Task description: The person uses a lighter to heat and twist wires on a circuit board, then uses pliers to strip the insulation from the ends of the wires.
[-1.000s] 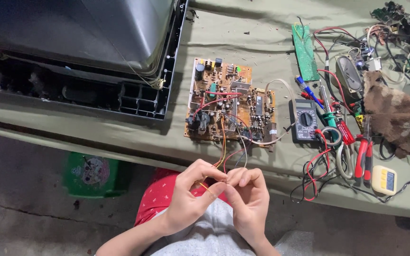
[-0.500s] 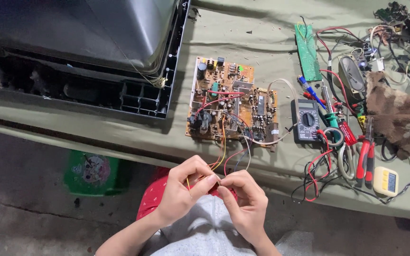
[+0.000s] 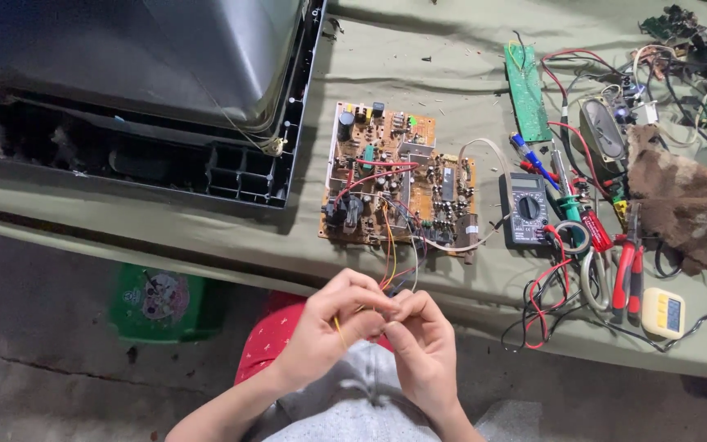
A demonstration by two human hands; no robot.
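Note:
My left hand [image 3: 329, 327] and my right hand [image 3: 423, 348] meet in front of the table edge, fingertips pinched together on thin coloured wires [image 3: 390, 266]. The wires, orange, yellow and red, run up from my fingers to a brown circuit board [image 3: 398, 176] that lies flat on the green table cloth [image 3: 419, 65]. A yellow wire end shows under my left hand. What exactly sits between the fingertips is hidden.
A dark, opened television set [image 3: 141, 90] fills the table's left. Right of the board lie a multimeter [image 3: 525, 209], red-handled pliers [image 3: 628, 266], scissors, a screwdriver, a green board [image 3: 525, 90], a brown rag [image 3: 681, 205] and tangled leads. A green box [image 3: 161, 299] stands on the floor.
Both hands stayed together on the wires, with small shifts of the fingers; they sit slightly lower in the view than a second ago.

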